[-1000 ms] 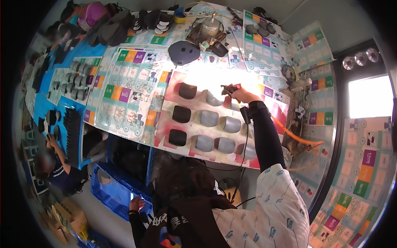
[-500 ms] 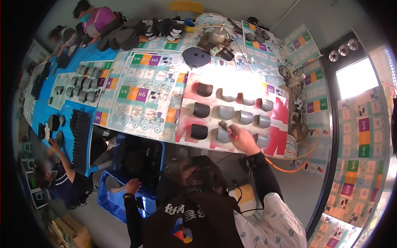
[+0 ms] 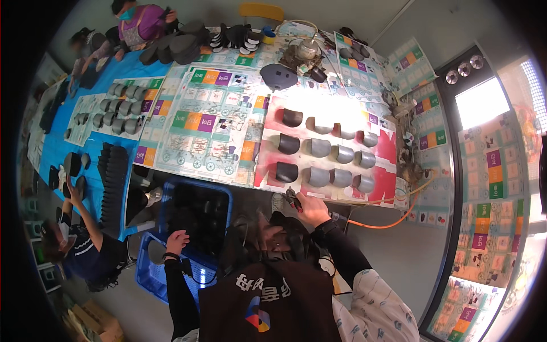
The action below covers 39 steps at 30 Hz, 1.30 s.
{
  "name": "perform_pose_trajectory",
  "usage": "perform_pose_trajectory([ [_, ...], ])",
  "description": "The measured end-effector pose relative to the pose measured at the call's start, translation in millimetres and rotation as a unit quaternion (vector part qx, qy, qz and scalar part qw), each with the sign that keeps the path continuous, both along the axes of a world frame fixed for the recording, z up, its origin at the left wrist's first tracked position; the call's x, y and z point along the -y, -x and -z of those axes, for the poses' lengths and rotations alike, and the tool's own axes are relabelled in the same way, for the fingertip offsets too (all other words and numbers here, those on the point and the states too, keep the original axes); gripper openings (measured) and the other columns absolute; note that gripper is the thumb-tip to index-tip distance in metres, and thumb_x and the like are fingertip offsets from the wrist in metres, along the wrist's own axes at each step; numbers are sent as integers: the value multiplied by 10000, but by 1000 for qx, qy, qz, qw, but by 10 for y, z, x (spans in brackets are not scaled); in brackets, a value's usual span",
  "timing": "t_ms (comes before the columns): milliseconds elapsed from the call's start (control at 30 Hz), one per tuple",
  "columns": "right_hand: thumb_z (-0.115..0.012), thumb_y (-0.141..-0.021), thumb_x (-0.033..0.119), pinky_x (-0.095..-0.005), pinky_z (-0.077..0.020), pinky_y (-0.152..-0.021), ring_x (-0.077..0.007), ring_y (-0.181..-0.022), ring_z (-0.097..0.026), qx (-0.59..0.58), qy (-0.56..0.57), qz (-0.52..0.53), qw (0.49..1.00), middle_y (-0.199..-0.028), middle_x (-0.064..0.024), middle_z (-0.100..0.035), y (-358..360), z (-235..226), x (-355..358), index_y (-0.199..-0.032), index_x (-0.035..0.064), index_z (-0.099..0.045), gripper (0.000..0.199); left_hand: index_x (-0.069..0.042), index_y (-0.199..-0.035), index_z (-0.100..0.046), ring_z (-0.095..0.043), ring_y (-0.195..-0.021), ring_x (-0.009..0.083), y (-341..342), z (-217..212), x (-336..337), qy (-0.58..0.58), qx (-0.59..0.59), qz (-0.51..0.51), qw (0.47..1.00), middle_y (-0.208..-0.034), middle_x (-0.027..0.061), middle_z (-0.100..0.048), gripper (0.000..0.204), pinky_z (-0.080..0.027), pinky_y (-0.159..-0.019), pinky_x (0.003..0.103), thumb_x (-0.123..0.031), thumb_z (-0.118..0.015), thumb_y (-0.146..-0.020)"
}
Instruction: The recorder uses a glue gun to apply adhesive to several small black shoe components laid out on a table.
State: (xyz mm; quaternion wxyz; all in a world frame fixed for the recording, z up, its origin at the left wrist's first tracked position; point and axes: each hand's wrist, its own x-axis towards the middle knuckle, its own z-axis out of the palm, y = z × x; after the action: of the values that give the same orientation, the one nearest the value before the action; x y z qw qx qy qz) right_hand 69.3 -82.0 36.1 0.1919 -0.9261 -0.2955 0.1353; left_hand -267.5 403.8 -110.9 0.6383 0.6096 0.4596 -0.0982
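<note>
My right hand [image 3: 313, 211] is closed round a small spray gun [image 3: 293, 200] at the front edge of the table, with an orange hose [image 3: 370, 226] running from it. Just beyond lies a red-and-white stained board [image 3: 383, 183] bearing rows of curved, cap-like pieces. Dark ones, such as the near dark piece [image 3: 286, 171], make up the left column; the others, like the light grey piece [image 3: 317, 176], look paler. My left hand [image 3: 178, 241] hangs over a blue basket [image 3: 149, 280], fingers loosely curled and partly apart, with nothing visible in it.
A blue crate [image 3: 229, 199] holding dark pieces stands under the table edge. Farther back are a dark curved shell [image 3: 278, 76] and a metal pot-like device [image 3: 308, 50]. Co-workers sit along the blue-covered table [image 3: 117, 73] at left, among stacked dark pieces [image 3: 112, 182].
My right hand has drawn the spray gun back from over the front row to the table's near edge. My left hand has risen slightly. The view has shifted a little.
</note>
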Motion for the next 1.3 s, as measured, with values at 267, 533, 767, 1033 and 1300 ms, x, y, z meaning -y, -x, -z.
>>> perform_pose_trajectory([
  [267, -647, -766, 147, -535, -489, -714, -425, -820, -657, -14, 45, -28, 999, -795, -191, -660, -152, -2, -82, -1056, 84, -577, 304, -56, -1213, -664, -724, -767, 179, 396, 251, 128, 40, -29, -36, 998, -983, 99, -758, 272, -513, -593, 264, -199, -599, -992],
  [533, -619, -777, 159, -540, -497, -747, -429, -834, -662, -35, 45, -26, 998, -844, -204, -679, -270, -48, -91, -1032, 88, -611, 264, -68, -1242, -647, -722, -771, 191, 472, 348, 223, 77, -18, -64, 995, -988, 108, -750, 296, -523, -586, 276, -225, -593, -996],
  [767, -594, -795, 171, -542, -493, -767, -439, -834, -654, -19, 7, -29, 999, -849, -201, -678, -543, -47, -134, -1052, 87, -624, 272, -58, -1210, -665, -714, -767, 158, 251, 103, 332, 31, -17, -68, 997, -976, 85, -753, 266, -513, -583, 261, -205, -596, -1000],
  [1033, -578, -827, 184, -573, -480, -760, -452, -861, -649, -65, 7, -53, 996, -828, -241, -670, -909, -175, -167, -1037, 90, -623, 235, -26, -1249, -660, -677, -938, 122, -1198, -1924, 658, -113, 163, 15, 980, -1054, 64, -735, 279, -507, -826, 245, -176, -579, -1029],
  [1300, -612, -820, 181, -571, -487, -797, -456, -912, -648, -103, 49, -6, 993, -895, -240, -684, -808, -270, 111, -1063, 88, -637, 262, 10, -1260, -634, -647, -1019, 122, -1796, -3151, 1104, -150, 255, 106, 949, -1078, 67, -710, 252, -480, -918, 242, -81, -542, -1043],
])
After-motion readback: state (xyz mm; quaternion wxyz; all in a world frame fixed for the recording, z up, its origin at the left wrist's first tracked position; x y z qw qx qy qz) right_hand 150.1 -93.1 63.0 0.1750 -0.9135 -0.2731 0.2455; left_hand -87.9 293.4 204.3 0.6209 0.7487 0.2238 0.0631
